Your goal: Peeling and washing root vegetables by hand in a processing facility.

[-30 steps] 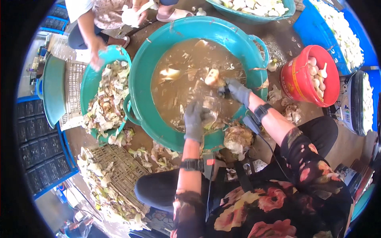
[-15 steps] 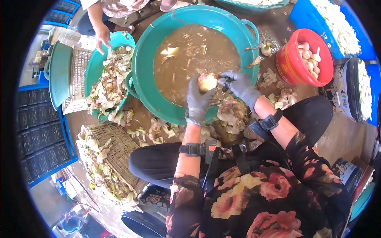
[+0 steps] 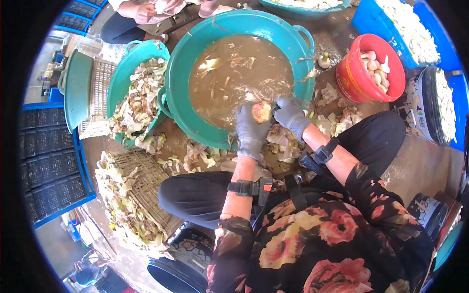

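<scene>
In a grey glove, my left hand [image 3: 251, 128] is closed around a round reddish-brown bulb [image 3: 261, 112], held over the near rim of a large teal tub [image 3: 183, 115]. My right hand [image 3: 291, 116], gloved too, is close beside it on the right, its fingers closed on a small dark tool [image 3: 276, 105]. The tool's full shape is hidden by the fingers. Murky brown water [image 3: 220, 83] fills the tub, with loose skins floating in it. Peelings [image 3: 285, 144] lie below my hands, between the tub and my legs.
A red bucket [image 3: 344, 78] of pale bulbs stands right of the tub, near a single bulb [image 3: 324, 60]. At left are a teal basin [image 3: 115, 90] of peelings and a woven basket [image 3: 154, 183]. Another person's hand [image 3: 144, 13] shows at upper left. A dark bucket [image 3: 430, 110] stands far right.
Both my hands have come slightly lower, and the bulb has turned to show more of its reddish side. The other person's hand has drawn back from the teal basin.
</scene>
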Action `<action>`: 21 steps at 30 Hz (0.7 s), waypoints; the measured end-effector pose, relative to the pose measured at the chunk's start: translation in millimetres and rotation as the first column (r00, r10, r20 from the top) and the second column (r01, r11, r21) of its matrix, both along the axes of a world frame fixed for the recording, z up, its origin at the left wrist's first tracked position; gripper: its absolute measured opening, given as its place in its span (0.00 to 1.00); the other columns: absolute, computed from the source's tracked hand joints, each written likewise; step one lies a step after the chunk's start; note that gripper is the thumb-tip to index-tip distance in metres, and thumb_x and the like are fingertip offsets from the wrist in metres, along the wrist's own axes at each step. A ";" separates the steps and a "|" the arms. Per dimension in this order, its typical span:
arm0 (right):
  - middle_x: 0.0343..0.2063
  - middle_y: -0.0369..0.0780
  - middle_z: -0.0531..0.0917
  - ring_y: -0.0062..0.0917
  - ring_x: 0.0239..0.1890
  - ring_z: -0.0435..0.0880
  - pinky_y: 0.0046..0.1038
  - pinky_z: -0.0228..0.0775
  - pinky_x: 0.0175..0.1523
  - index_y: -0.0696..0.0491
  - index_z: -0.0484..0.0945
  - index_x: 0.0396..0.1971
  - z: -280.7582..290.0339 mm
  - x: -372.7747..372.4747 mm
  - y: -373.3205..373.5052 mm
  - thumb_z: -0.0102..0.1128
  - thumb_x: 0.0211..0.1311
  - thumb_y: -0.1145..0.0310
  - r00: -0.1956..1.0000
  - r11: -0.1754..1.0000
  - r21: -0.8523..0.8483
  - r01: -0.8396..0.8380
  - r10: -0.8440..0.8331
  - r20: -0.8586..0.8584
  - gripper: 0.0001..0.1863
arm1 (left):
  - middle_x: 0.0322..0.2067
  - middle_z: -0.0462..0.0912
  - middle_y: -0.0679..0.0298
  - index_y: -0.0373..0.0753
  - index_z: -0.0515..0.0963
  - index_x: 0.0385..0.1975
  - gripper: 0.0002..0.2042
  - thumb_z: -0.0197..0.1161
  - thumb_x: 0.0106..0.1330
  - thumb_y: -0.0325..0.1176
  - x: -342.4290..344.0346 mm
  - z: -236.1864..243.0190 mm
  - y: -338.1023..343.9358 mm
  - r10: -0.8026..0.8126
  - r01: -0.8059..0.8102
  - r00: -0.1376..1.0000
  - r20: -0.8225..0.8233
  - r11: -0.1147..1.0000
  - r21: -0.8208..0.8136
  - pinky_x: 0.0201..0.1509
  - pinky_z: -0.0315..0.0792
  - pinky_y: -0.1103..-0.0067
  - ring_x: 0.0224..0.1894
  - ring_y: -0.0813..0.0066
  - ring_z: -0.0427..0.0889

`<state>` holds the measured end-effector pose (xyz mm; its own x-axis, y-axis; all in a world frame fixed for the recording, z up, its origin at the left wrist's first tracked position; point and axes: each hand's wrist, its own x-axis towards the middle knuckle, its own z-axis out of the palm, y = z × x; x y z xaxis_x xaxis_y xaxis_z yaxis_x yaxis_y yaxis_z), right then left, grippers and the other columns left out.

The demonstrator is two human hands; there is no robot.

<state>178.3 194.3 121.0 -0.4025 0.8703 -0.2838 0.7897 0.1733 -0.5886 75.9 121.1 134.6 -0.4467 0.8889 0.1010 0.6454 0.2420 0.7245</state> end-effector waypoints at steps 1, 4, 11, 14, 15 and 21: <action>0.23 0.46 0.76 0.39 0.31 0.74 0.32 0.64 0.38 0.54 0.72 0.26 -5.5 0.9 0.1 0.48 0.41 0.65 1.000 1.000 -0.018 -0.001 0.000 -0.019 0.11 | 0.30 0.68 0.55 0.38 0.65 0.34 0.25 0.67 0.31 0.31 -1.3 -0.8 -1.7 -0.014 0.014 1.000 -0.014 1.000 0.014 0.38 0.64 0.71 0.36 0.57 0.67; 0.18 0.46 0.76 0.35 0.22 0.75 0.30 0.67 0.28 0.56 0.70 0.24 -19.9 12.7 6.0 0.47 0.44 0.68 0.973 0.961 -0.259 0.094 -0.143 -0.179 0.09 | 0.30 0.68 0.57 0.37 0.65 0.35 0.26 0.67 0.31 0.30 1.7 -2.7 -0.6 -0.077 0.071 0.985 0.155 0.996 0.045 0.38 0.65 0.74 0.33 0.60 0.69; 0.14 0.40 0.74 0.20 0.09 0.70 0.20 0.59 0.12 0.59 0.69 0.22 -4.6 11.5 5.3 0.43 0.49 0.72 0.781 0.694 -0.720 0.025 -0.463 -0.419 0.07 | 0.36 0.70 0.61 0.37 0.63 0.40 0.18 0.55 0.52 0.37 -13.0 -19.4 -17.7 0.056 0.124 0.249 0.967 0.988 -0.089 0.35 0.71 0.77 0.35 0.72 0.72; 0.12 0.37 0.72 0.17 0.09 0.68 0.19 0.59 0.14 0.56 0.67 0.17 6.1 3.2 -2.1 0.42 0.47 0.74 0.933 0.972 -0.161 -0.169 0.105 -0.343 0.05 | 0.35 0.70 0.62 0.37 0.64 0.41 0.17 0.49 0.56 0.41 -22.6 -19.1 -13.3 0.287 0.157 0.041 0.957 0.944 -0.289 0.33 0.72 0.78 0.33 0.73 0.73; 0.12 0.37 0.72 0.16 0.11 0.69 0.19 0.58 0.16 0.55 0.67 0.16 15.3 1.3 -3.6 0.42 0.46 0.75 0.946 0.963 -0.169 -0.208 0.154 -0.284 0.05 | 0.34 0.70 0.62 0.38 0.64 0.41 0.17 0.48 0.57 0.41 -21.5 -21.1 -12.4 0.273 0.146 0.102 0.957 0.947 -0.286 0.32 0.72 0.78 0.32 0.73 0.73; 0.14 0.38 0.72 0.16 0.10 0.65 0.16 0.55 0.14 0.53 0.65 0.19 2.2 31.9 38.8 0.41 0.50 0.73 0.355 0.421 -0.892 -0.164 -0.818 -0.452 0.04 | 0.33 0.68 0.59 0.36 0.62 0.42 0.20 0.52 0.54 0.41 -26.5 -31.0 -3.0 0.201 0.106 0.249 0.947 0.967 -0.233 0.26 0.70 0.79 0.28 0.73 0.70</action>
